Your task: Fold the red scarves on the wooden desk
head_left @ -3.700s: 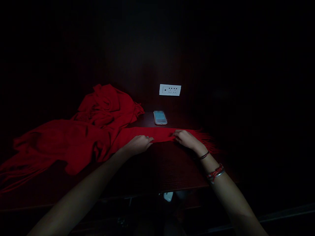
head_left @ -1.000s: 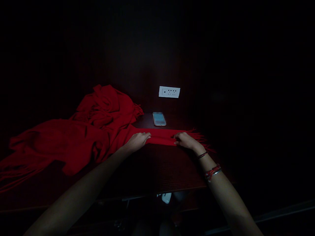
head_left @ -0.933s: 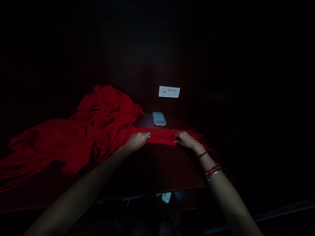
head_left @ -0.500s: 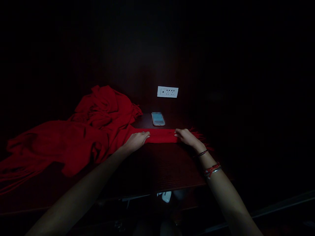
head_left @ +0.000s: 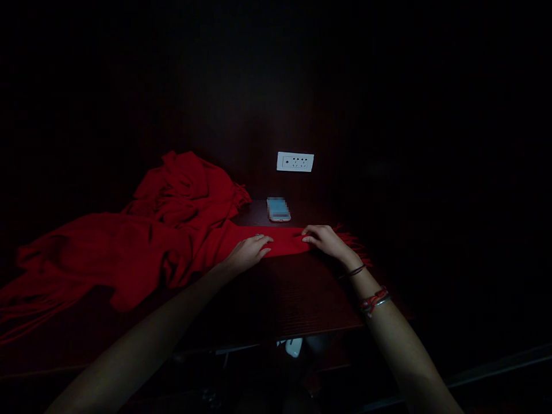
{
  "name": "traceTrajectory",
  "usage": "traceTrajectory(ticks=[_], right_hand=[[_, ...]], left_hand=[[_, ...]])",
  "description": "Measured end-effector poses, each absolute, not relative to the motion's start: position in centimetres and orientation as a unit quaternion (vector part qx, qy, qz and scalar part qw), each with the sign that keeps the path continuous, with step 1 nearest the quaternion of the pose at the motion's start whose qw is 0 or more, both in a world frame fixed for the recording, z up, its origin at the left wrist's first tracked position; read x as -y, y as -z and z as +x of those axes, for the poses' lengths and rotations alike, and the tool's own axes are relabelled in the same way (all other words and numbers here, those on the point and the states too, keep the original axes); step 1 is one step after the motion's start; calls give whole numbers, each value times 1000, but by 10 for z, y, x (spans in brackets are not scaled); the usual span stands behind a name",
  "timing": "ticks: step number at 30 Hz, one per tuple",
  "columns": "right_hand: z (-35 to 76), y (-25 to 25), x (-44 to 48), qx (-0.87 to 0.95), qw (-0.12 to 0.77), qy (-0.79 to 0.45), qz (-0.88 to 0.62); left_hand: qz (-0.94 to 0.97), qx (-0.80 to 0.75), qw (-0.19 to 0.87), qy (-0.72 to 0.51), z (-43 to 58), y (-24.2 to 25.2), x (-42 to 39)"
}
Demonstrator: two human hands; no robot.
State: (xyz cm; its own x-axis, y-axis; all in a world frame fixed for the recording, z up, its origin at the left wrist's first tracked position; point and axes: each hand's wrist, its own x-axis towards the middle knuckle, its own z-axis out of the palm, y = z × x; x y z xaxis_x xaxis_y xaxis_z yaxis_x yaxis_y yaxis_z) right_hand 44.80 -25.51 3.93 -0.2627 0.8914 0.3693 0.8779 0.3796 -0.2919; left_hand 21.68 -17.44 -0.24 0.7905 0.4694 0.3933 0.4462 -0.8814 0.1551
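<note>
A red fringed scarf (head_left: pixel 282 240) stretches in a flat strip across the dark wooden desk, its right end running out in tassels. Toward the left the same red cloth lies in a crumpled heap (head_left: pixel 181 190). My left hand (head_left: pixel 250 253) rests on the strip near its front edge, thumb and fingers apart. On the strip's right part lies my right hand (head_left: pixel 325 238), thumb and forefinger slightly parted over the cloth. Neither hand has cloth pinched in it.
Behind the strip lies a phone (head_left: pixel 279 209) with a blurred screen. A white socket panel (head_left: pixel 295 161) is on the dark back wall. The desk's front edge (head_left: pixel 319 332) runs below my hands, and a white object (head_left: pixel 294 347) shows under it. The surroundings are very dark.
Both hands have loosened from a pinch on the scarf. My left hand has moved slightly right and toward me. The strip's front edge now lies a little nearer to me.
</note>
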Motion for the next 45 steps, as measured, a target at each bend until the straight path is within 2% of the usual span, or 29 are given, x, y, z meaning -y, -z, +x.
traceTrajectory(ticks=[5,15,22,30,37,41,45], right_hand=[[455,-40,257,794,187,-51,-576],[459,-44,262,793,180,-25,-581],[477,-41,260,763,108,-21,-637],[489,-49,265,733,177,17,-656],[494,-44,265,725,96,-31,-681],[493,-46,264,700,167,35,-693],[489,-45,261,690,181,69,-697]], left_hand=[[943,-247,5,-223,218,1,175],[945,-257,-11,-202,217,2,173],[935,-292,-47,-196,211,-5,172],[934,-310,-40,-172,209,-11,175],[934,-326,-48,-135,209,-11,174],[935,-323,-56,-138,209,-9,173],[938,-313,-73,-128,210,-8,173]])
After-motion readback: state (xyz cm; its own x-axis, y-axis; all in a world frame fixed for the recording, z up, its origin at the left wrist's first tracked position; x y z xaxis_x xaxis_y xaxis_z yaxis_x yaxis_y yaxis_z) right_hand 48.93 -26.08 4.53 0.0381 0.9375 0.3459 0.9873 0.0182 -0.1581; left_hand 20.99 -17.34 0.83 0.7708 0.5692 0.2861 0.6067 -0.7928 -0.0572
